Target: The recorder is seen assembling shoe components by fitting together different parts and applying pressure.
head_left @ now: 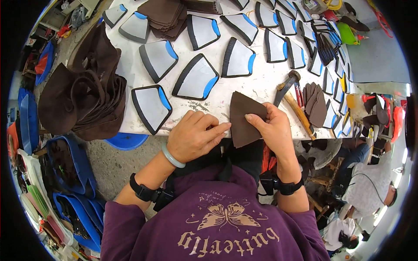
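Note:
My right hand [277, 126] grips a dark brown fan-shaped piece of leather-like material [243, 122] at its right side, thumb on top and fingers behind. The piece is held up at the table's front edge. My left hand [196, 132] is curled, with thumb and forefinger drawn together beside the piece's left edge. Whether anything is pinched in those fingers is too small to tell. Just beyond, pale grey fan-shaped panels with dark borders and a blue strip lie flat, among them a near panel [151, 108] and a middle one [197, 78].
A hammer [291, 102] lies right of my right hand, beside a stack of brown pieces [314, 104]. More panels cover the white table [126, 43]. A heap of brown pieces [93, 95] overhangs its left edge. Blue bins [72, 165] stand on the floor at left; a person [370, 187] sits at right.

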{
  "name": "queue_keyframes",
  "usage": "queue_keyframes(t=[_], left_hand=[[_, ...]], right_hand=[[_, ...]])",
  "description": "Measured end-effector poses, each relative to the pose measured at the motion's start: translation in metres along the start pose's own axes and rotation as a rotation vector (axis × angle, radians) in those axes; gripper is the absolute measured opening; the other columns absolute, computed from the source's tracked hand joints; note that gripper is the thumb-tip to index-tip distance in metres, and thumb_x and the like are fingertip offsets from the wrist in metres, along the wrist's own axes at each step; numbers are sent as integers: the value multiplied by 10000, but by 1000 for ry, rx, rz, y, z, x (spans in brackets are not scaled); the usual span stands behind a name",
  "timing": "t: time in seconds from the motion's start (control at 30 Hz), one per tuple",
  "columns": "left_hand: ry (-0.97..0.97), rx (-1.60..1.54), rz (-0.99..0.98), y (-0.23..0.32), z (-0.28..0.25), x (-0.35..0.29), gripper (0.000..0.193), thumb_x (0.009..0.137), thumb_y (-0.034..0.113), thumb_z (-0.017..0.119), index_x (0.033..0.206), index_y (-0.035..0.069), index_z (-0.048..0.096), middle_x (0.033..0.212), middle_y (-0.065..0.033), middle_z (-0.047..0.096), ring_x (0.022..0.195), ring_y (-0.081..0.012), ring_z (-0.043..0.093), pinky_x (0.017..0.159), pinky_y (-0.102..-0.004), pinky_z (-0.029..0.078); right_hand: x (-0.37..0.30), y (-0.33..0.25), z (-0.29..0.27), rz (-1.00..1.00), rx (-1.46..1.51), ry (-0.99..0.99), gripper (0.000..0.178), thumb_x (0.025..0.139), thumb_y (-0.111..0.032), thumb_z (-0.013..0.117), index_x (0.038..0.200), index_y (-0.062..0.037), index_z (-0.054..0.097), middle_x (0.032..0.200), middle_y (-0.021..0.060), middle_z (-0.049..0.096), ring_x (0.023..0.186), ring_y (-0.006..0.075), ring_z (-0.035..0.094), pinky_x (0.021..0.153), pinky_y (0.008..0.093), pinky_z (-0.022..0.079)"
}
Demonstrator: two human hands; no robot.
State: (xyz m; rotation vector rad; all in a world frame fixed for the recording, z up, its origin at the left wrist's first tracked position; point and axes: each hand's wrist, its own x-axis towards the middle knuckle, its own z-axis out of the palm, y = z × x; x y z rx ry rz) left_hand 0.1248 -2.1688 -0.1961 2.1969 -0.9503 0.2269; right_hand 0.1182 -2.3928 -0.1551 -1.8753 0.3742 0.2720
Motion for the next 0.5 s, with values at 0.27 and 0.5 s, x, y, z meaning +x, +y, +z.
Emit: queue_keyframes(t=[0.27, 0.5], left_hand=[[-41, 14, -6, 0, 1, 1, 342, 754, 163, 725, 1096, 171, 705, 831, 20, 548, 760, -181, 507, 685, -324, 387], [-46, 34, -4, 1, 1, 3, 337, 770, 176, 717, 1107, 176, 704, 826, 21, 544, 760, -180, 493, 683, -325, 378]], right_hand=[[2, 0, 1, 39, 3, -4, 207, 838, -88, 704, 972, 49, 628, 762, 50, 662, 668, 66, 583, 582, 224, 468], [1, -1, 1, 22, 12, -18, 213, 849, -93, 694, 989, 53, 626, 799, 66, 676, 711, 75, 604, 623, 231, 490]])
